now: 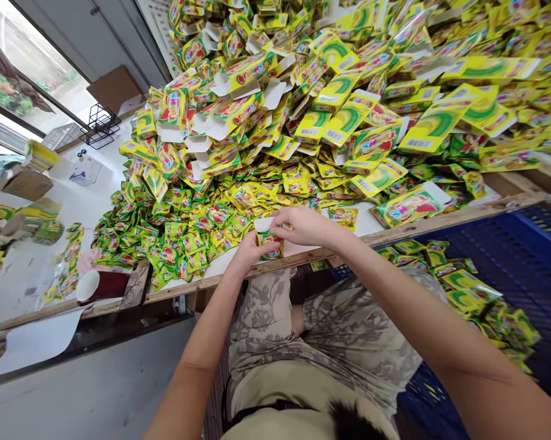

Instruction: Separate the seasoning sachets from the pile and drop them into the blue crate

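Note:
At the table's front edge my left hand [251,249] grips a small printed candy box [272,247] by its lower left side, fingers closed round it. The box has a white flap raised at its top. My right hand [298,225] reaches in from the right, thumb and fingers pinched together at the box's upper end; whether something small is between them is hidden. Just behind and left of the hands lie small green and yellow candy packets [183,238]. Flattened and half-folded yellow cartons [348,116] are heaped over the packets.
A wooden strip [321,253] edges the white table. Below right stands a blue crate [514,244] with filled boxes in it. Farther left are a dark red cup [103,286], a phone [136,285], a black wire rack [99,125] and a cardboard box [114,88].

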A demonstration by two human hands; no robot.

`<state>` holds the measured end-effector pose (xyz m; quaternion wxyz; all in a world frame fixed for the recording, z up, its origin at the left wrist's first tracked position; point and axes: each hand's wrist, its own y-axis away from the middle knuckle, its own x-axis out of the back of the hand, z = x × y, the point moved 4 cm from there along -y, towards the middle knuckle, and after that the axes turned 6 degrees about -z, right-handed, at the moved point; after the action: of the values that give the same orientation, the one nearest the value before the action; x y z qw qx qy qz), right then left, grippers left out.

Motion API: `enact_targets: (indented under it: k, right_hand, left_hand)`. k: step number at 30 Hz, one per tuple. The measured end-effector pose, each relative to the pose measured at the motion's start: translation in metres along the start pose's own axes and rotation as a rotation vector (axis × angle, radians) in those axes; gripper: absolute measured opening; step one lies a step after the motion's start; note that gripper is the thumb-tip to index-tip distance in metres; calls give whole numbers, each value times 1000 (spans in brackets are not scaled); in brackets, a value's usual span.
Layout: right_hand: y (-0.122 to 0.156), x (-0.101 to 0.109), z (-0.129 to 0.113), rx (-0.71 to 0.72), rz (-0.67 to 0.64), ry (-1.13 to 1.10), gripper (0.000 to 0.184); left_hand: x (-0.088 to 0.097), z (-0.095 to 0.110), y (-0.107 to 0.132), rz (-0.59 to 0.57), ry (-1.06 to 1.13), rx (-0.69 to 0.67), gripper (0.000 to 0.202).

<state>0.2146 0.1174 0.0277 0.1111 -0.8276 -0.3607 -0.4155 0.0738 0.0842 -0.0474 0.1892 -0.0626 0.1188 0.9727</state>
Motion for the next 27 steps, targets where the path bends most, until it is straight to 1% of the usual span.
enact_targets:
  k: [4,6,8,10,12,14,16,17,18,19,20,22,25,27]
  right_hand:
    - [-2,4,-2,-104,-192,-12,32]
    - [-5,4,-2,-134,-274,-9,33]
    - [-8,2,-3,-117,-340,-24,36]
    - [-10,-2,-1,-61,-350,-45,40]
    - [-10,-5,3,-10,-277,-70,40]
    - [-7,-6,8,37,-131,-149,32]
    - [-2,-6,15,76,40,-330,23]
    - [1,-6,19,85,117,-446,23]
    - [4,-8,24,84,172,-564,27]
    - [5,-11,28,71,206,-671,31]
    - [6,-15,31,57,215,-759,34]
    - [5,-25,35,45,186,-856,34]
    - [-1,-35,35,43,158,-840,28]
    - [-5,-36,34,18,172,-807,26]
  left_hand:
    - [-1,0,0,-8,-15,15,56]
    - [-1,-1,0,-10,-21,11,57]
    - [-1,-1,0,-5,-27,2,58]
    - [0,-2,-1,13,-34,-2,59]
    - [1,-3,-1,29,-30,-1,58]
    - [1,-3,-1,39,-8,-2,56]
    - [1,-4,-1,44,24,-1,55]
    - [1,-5,-2,40,39,5,55]
    - [1,-6,-2,32,52,15,56]
    - [1,-7,-2,23,57,22,58]
    - [1,-8,-3,17,55,25,59]
    - [2,-8,-3,9,29,19,61]
    - [2,-5,-4,-10,-21,-14,62]
    - [1,-4,-4,-26,28,-42,62]
